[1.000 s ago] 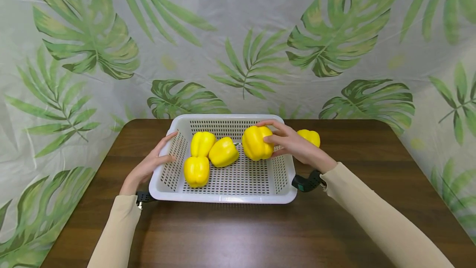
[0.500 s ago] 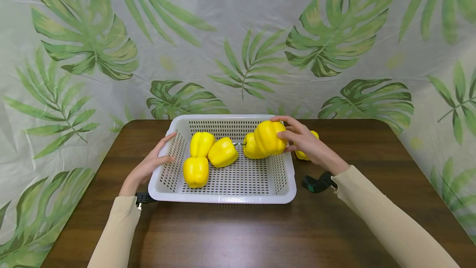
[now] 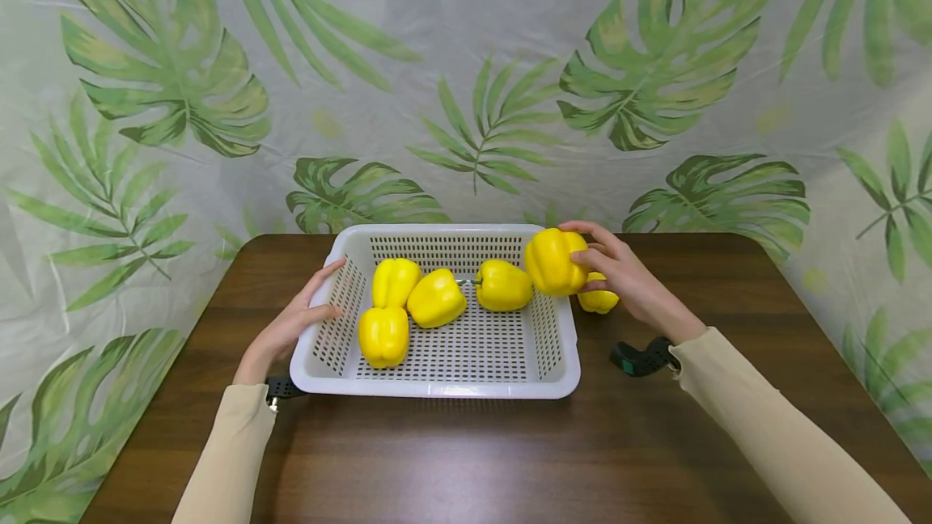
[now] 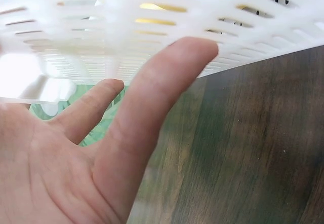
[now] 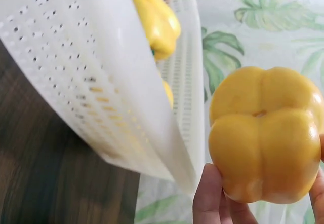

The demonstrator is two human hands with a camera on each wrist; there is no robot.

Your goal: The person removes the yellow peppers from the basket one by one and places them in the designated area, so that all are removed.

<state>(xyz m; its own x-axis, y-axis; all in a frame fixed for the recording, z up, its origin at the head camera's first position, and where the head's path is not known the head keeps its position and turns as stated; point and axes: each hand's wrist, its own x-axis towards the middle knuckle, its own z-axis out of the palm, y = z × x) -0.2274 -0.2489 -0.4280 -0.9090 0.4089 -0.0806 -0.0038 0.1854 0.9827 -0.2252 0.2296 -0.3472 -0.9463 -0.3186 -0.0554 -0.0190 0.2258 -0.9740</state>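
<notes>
In the head view my right hand [image 3: 615, 269] grips a yellow bell pepper [image 3: 555, 262] above the right end of the white slotted basket [image 3: 444, 389]. The right wrist view shows this pepper [image 5: 263, 138] close up, pinched between thumb and fingers. At the basket's left side, my left hand [image 3: 291, 322] lies with extended fingers and touches it. In the left wrist view the thumb [image 4: 152, 97] is straight against the slotted wall. Inside the basket are a pepper [image 3: 504, 286] at the right and three others, including one [image 3: 384, 336] in front, at the left.
Another yellow bell pepper [image 3: 598, 295] lies on the brown wooden table [image 3: 437, 459] just right of the basket, partly covered by my right hand. A leaf-patterned curtain [image 3: 510, 209] hangs behind the table's far edge.
My right hand has lifted the pepper it grips and moved right to the basket's edge, uncovering the pepper lying at the basket's right. My left hand stays put.
</notes>
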